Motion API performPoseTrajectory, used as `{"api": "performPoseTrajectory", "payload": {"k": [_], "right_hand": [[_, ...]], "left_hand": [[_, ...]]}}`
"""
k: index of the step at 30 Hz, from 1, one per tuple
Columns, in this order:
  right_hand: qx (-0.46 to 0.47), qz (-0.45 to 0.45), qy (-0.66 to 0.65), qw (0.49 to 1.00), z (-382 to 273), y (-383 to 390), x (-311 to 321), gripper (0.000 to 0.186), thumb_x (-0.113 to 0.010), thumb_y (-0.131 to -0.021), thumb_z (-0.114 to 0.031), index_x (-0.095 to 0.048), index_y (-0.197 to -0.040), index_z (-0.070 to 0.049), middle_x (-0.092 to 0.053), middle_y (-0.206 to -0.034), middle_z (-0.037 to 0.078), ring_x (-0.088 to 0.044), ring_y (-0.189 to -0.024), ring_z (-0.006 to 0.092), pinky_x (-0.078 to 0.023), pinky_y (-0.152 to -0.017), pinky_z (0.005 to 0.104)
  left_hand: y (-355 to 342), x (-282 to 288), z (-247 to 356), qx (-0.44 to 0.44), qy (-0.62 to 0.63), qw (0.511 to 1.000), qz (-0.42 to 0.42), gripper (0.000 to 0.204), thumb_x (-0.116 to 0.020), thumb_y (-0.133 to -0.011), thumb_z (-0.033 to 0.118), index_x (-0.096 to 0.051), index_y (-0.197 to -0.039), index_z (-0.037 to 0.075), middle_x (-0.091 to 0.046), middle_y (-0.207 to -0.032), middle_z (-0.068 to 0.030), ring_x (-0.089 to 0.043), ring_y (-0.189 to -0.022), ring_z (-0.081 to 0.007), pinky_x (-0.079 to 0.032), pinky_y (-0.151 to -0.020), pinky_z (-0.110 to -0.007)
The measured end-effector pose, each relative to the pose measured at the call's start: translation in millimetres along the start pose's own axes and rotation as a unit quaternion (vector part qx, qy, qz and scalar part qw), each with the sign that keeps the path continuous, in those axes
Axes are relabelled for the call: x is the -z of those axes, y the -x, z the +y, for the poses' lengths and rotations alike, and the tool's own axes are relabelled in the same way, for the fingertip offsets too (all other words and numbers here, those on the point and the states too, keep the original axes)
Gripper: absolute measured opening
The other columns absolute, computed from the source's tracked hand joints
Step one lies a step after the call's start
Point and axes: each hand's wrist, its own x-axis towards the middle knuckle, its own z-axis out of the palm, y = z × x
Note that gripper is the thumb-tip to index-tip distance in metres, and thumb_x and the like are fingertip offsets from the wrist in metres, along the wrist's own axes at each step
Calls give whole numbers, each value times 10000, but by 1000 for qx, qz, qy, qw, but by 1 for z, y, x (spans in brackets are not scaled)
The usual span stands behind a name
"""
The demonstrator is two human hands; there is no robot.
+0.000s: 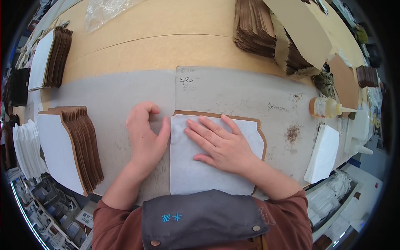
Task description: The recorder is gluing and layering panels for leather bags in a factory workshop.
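Note:
A white, cloth-like sheet (pixel 212 175) lies on a brown cut piece (pixel 258 125), whose edge shows along the top and right side. My right hand (pixel 218 146) rests flat on the white sheet, fingers spread toward the upper left. Just left of that sheet, over the grey board (pixel 154 87), is my left hand (pixel 146 133), fingers curved and apart, holding nothing; whether it touches the board I cannot tell.
Layered brown pieces with white tops stand at left (pixel 85 150) and upper left (pixel 58 54). More brown stacks (pixel 254 29) lie at upper right. Folded white sheets (pixel 27 150), a glue bottle (pixel 323 107) and a white pad (pixel 323 152) flank the work area.

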Motion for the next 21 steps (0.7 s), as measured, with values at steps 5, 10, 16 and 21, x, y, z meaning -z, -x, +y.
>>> {"api": "performPoseTrajectory", "payload": {"k": [5,10,16,21], "right_hand": [[10,7,-15,1000,2,-1,-3,629,-611,-928,-513,-529,-1458,-185,-452,-1555,-39,-386,-1450,145,-237,-1205,470],[13,-21,-17,1000,5,1,0,633,-609,-927,-473,-510,-1474,-170,-446,-1563,-33,-364,-1468,144,-220,-1217,472],[12,-1,-29,1000,1,4,-5,676,-590,-933,-453,-448,-1519,-148,-398,-1602,3,-311,-1503,147,-177,-1234,476],[-21,-9,-18,1000,-1,4,2,700,-557,-951,-460,-406,-1540,-114,-358,-1623,50,-293,-1512,159,-179,-1231,478]], "left_hand": [[15,6,30,-170,-65,977,-110,610,-727,-865,298,-491,-1374,60,-482,-1462,-153,-437,-1376,-333,-300,-1145,-504],[31,-7,28,-176,-168,946,-213,934,-586,-895,616,-322,-1558,14,-327,-1620,-165,-284,-1517,-323,-194,-1219,-509],[45,-8,27,-137,-210,953,-168,1117,-559,-808,769,-307,-1556,-21,-312,-1627,-174,-283,-1518,-313,-160,-1217,-539],[47,-9,29,-124,-249,945,-174,1190,-572,-760,807,-286,-1561,-26,-285,-1638,-179,-257,-1527,-323,-118,-1211,-582]]}}
